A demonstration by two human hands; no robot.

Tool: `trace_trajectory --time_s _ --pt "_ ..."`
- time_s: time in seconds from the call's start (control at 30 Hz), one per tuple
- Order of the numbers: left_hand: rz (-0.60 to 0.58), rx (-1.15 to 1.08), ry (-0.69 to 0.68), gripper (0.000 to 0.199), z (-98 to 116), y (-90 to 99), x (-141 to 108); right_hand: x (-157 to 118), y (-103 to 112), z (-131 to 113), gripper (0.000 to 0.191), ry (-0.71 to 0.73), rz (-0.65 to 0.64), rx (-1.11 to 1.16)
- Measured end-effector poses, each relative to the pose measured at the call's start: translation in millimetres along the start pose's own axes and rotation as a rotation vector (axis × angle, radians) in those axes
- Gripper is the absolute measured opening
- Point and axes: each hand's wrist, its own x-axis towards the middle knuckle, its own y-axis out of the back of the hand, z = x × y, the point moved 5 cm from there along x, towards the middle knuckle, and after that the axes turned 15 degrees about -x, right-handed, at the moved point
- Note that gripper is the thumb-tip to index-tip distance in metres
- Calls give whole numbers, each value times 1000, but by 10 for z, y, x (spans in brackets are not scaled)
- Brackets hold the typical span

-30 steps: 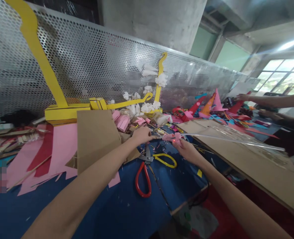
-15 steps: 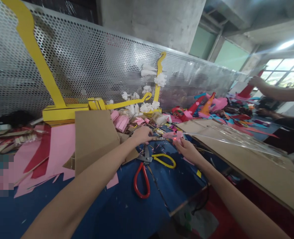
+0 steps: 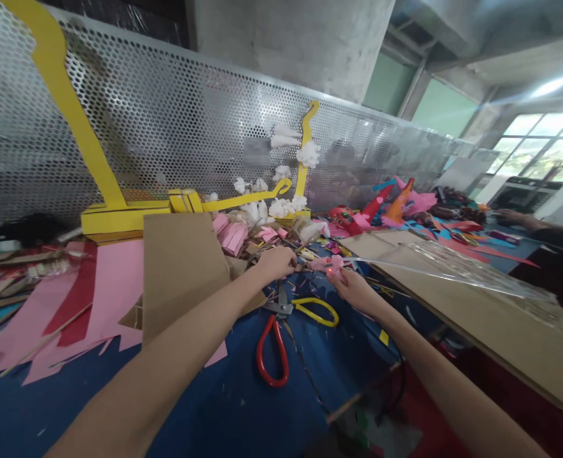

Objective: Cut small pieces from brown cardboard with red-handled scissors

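Observation:
My right hand [image 3: 352,286] is wrapped round the handle of a pink glue gun [image 3: 327,263], whose red light is lit. A long clear glue stick [image 3: 386,262] trails from its back end to the right. The gun's nozzle points left, close to the fingers of my left hand [image 3: 277,262]. Those fingers are curled and pressed together; whatever they pinch is too small to make out. Just below my hands, scissors [image 3: 281,308] with one red and one yellow handle lie spread on the blue table [image 3: 224,407].
A cardboard sheet [image 3: 180,273] and pink paper [image 3: 116,280] lie left. Yellow cut-out structures [image 3: 128,216] stand against the perforated metal panel [image 3: 166,121]. More cardboard [image 3: 453,286] covers the right side. A co-worker's hand [image 3: 513,217] rests at far right.
The glue gun has moved slightly left, nearer my left hand, whose fingers have curled in. The co-worker's raised arm with the red cone is gone from view.

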Motion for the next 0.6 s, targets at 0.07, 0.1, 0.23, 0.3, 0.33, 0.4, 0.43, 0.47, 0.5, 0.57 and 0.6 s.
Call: trace_trajectory --time_s 0.07,0.1,0.23,0.3,0.33,0.4,0.43,0.47,0.5,0.57,0.6 --pt "-3 11 -5 26 17 32 0 2 -7 6 41 -3 -2 8" --pt "-5 18 -11 23 23 54 -2 0 -11 9 41 -2 -1 13" --pt "-29 60 -61 20 30 141 -39 -38 -33 28 45 12 17 36" --pt "-45 90 -94 23 33 167 -74 -71 -37 48 45 6 36 52" --pt "-52 105 -109 24 37 173 -92 -88 -34 60 46 -3 47 61" --pt "-60 131 -137 26 55 174 -123 -111 -19 81 47 -26 68 73" --pt "-61 143 -147 26 69 170 -134 -116 -8 90 48 -37 77 75" --pt "-61 154 -155 27 85 162 -139 -115 1 95 48 -43 83 74" --pt "-60 165 -161 28 101 151 -140 -110 9 98 48 -45 89 70" --pt "-60 186 -171 29 129 124 -129 -91 14 96 48 -36 100 59" --pt "-60 196 -175 30 137 108 -120 -82 10 92 48 -28 109 51"
